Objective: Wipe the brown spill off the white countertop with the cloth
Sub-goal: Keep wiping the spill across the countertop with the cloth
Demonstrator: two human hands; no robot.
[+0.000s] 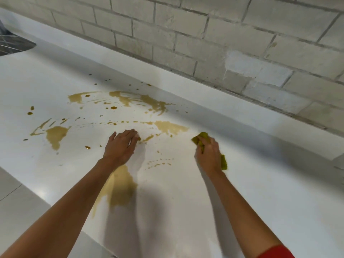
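A brown spill (55, 134) lies in several patches and streaks across the white countertop (260, 183), from far left to centre, with one big patch near the front under my left forearm. My right hand (209, 155) is shut on a yellow-green cloth (202, 138), pressed to the counter just right of the nearest patch. My left hand (121, 146) rests flat on the counter, fingers together, its fingertips at a small brown streak.
A pale brick wall (204, 34) runs along the back of the counter. A dark sink or rack (11, 43) shows at the far left edge. The counter's front edge drops to a tiled floor (13, 192) at lower left.
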